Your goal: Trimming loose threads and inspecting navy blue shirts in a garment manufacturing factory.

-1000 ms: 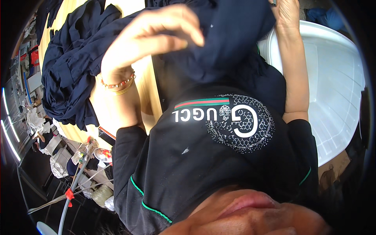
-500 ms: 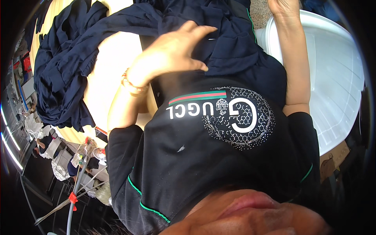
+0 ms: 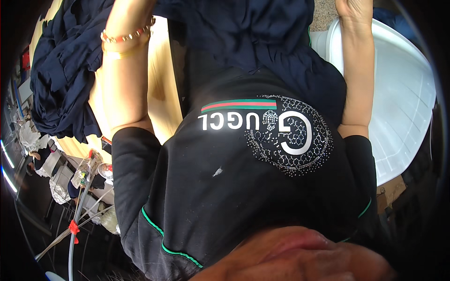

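Dark navy cloth (image 3: 243, 37) lies over my lap and rises toward the upper edge in loose folds. My left hand (image 3: 133, 10), with a red and gold bracelet at its wrist, reaches out to the upper edge beside this cloth, and its fingers are cut off. At the upper right, my right hand (image 3: 355, 8) shows only its base, next to the white plastic tub; its fingers lie outside the picture. Whether either hand holds the cloth cannot be seen. More navy cloth (image 3: 65, 70) is heaped on the light wooden table (image 3: 164, 89) at my left.
The large white tub (image 3: 398, 103) stands close at my right, with a piece of brown cardboard (image 3: 391, 189) below it. To the left are a metal pole with a red tie (image 3: 73, 228) and cluttered workplaces farther off.
My left hand has moved from above the lap cloth up and left to the upper edge. The cloth on my lap has shifted and bunched differently. My right hand has moved slightly right.
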`<state>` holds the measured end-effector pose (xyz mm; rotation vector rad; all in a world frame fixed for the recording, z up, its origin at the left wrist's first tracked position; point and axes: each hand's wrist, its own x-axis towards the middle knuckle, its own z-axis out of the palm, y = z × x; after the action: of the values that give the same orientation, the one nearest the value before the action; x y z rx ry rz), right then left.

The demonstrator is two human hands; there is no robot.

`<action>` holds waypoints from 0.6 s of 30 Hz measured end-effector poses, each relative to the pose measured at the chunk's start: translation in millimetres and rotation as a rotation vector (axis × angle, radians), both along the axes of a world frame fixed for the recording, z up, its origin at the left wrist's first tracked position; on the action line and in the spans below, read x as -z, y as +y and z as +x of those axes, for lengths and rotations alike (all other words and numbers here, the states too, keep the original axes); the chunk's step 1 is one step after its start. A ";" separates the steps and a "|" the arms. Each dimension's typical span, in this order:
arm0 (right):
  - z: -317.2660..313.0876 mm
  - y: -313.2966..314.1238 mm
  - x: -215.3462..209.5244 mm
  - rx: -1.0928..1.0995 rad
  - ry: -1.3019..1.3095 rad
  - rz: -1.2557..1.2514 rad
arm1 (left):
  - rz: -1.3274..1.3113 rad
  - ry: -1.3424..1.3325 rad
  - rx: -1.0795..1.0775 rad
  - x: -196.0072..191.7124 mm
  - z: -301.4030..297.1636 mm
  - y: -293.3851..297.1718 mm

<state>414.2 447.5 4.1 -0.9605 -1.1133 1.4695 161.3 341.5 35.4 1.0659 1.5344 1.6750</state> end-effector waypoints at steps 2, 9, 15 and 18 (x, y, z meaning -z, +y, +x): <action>-1.5 -1.4 -2.3 0.025 -0.024 0.008 | -0.027 0.138 0.145 13.1 -3.4 -20.9; 0.3 0.3 7.6 -0.142 -0.098 0.113 | 0.206 1.152 0.638 52.6 22.2 -95.6; -2.1 -2.5 13.8 -0.281 -0.334 0.213 | -0.200 1.146 0.651 36.0 8.0 -55.5; -4.2 -4.9 5.9 -0.268 -0.244 0.120 | 0.074 0.790 0.301 8.4 -11.8 -29.3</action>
<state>410.0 442.6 -1.8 -0.9519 -1.5395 1.5035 149.5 312.2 27.1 2.0437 1.6402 1.1533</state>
